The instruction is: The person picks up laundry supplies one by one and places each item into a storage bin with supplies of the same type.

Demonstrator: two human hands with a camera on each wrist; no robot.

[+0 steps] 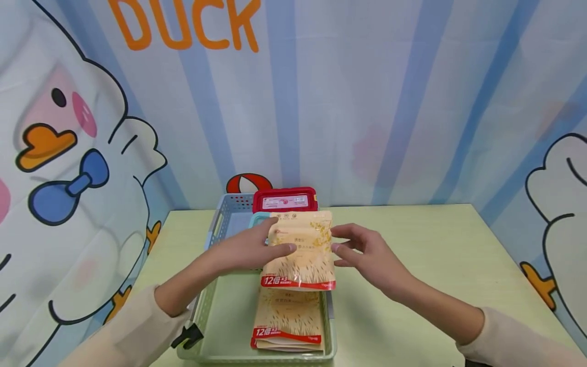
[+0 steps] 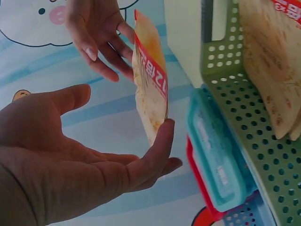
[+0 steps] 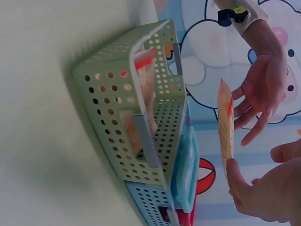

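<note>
A beige flat pouch (image 1: 300,255) with a grain print and a red strip along its lower edge stands above a green basket (image 1: 224,326). On its left is my left hand (image 1: 245,247), thumb in front of the pouch in the head view. The left wrist view shows that thumb apart from the pouch (image 2: 149,89), with fingertips at its edge. My right hand (image 1: 369,255) is at the right edge, fingers spread. In the right wrist view its fingertips touch the end of the pouch (image 3: 225,127). Similar pouches (image 1: 289,316) lie stacked in the basket.
Behind the green basket stands a blue basket (image 1: 217,214) with a red-lidded box (image 1: 308,200) and a teal-rimmed box (image 2: 207,146). Both baskets are on a pale table (image 1: 412,244). A striped cloth with duck drawings (image 1: 321,102) hangs behind.
</note>
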